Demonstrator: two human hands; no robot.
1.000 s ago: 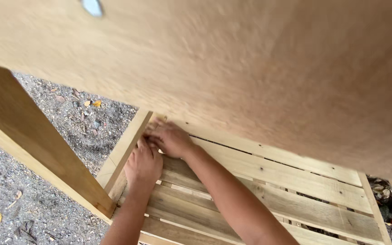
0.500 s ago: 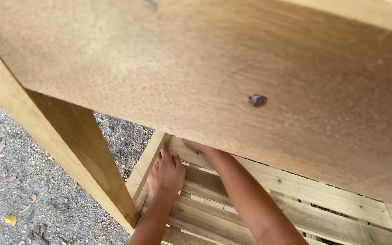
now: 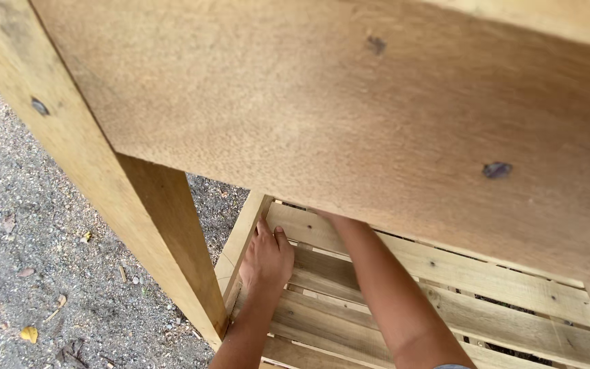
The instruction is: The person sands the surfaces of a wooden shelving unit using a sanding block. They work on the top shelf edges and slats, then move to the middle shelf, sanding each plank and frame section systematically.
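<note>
My left hand (image 3: 266, 258) lies flat on a pale slat of the lower wooden shelf (image 3: 486, 287). Its fingertips touch the shelf's left side rail (image 3: 239, 240), and it holds nothing. My right forearm (image 3: 384, 294) reaches across the slats and goes under the wide brown top board (image 3: 349, 116). That board hides my right hand. A thick square wooden leg (image 3: 151, 232) stands just left of my left hand, joined to the top board.
Grey gravel ground (image 3: 49, 273) with a few dry leaves lies left of the leg. The slatted shelf runs off to the right with dark gaps between its boards. A dark knot or screw head (image 3: 497, 169) marks the top board.
The view has pulled back, so the top board and leg fill more of the picture. My right hand has gone out of sight under the board. My left hand stays on the slats.
</note>
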